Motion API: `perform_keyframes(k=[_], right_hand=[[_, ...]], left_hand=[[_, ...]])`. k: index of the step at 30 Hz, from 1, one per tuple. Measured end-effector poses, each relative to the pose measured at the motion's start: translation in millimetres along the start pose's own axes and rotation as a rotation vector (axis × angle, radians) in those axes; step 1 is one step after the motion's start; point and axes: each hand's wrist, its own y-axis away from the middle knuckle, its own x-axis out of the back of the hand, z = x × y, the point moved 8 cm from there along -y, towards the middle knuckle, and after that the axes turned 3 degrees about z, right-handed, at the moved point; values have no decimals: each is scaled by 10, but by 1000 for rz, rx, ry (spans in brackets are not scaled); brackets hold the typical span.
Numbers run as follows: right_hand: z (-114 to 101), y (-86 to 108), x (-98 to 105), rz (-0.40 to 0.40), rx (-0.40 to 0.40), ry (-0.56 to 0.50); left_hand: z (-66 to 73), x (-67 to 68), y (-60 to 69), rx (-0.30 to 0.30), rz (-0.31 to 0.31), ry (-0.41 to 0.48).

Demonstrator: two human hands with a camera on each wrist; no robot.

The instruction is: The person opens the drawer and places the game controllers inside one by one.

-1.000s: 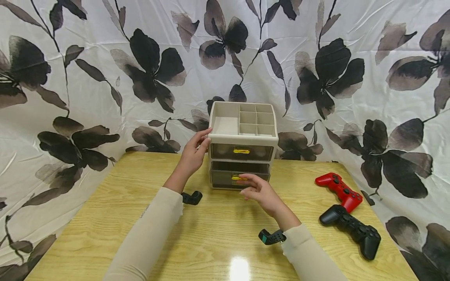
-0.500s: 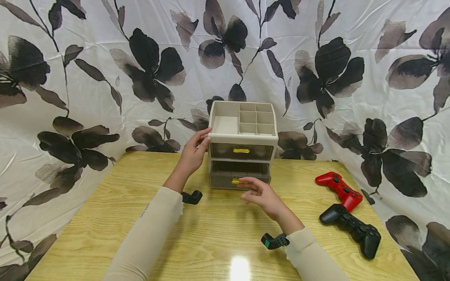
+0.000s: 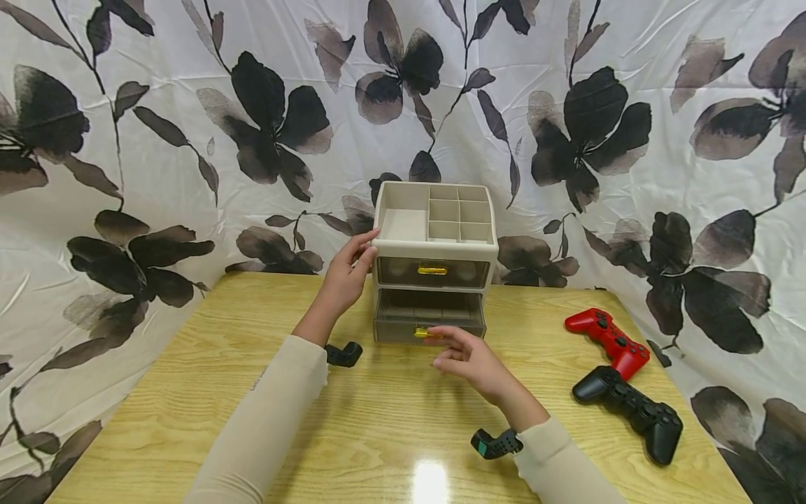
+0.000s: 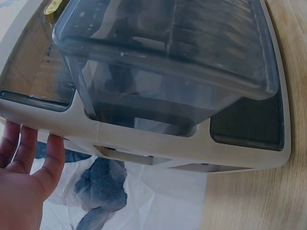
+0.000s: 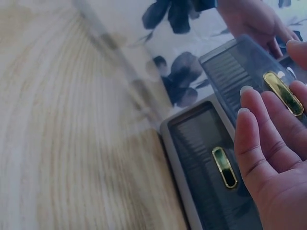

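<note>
A cream desktop drawer organizer (image 3: 384, 246) with divided top compartments stands on the table. Its smoky clear upper drawer (image 3: 403, 273) is closed. The drawer (image 3: 397, 332) below it sticks out and looks empty; the left wrist view shows it jutting well forward of the frame. My left hand (image 3: 345, 280) rests its fingers against the organizer's upper left edge. At the gold drawer handle (image 3: 420, 332) of the pulled-out drawer is my right hand (image 3: 472, 360), the index finger on the handle's right end. The fingertip's hold is partly hidden. Another closed drawer (image 5: 204, 143) shows lower down in the right wrist view.
A red game controller (image 3: 607, 341) lies at the table's right side, with a black game controller (image 3: 630, 413) in front of it. Floral cloth (image 3: 466, 84) hangs behind the wooden table (image 3: 189, 392). A black band (image 3: 497, 444) sits on the right wrist.
The lower visible drawer has slid further out toward me, with my right hand drawing back at its handle. The left hand has stayed at the organizer's edge.
</note>
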Motion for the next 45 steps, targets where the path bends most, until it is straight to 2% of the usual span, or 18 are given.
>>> perform_keyframes(k=[1, 25, 45], right_hand=[[1, 6, -5, -1, 1, 1], [-14, 154, -113, -37, 17, -14], [-11, 171, -112, -56, 36, -11]], left_hand=[[-54, -5, -20, -2, 1, 4], [-58, 7, -13, -30, 18, 0], [-47, 4, -16, -40, 19, 2]])
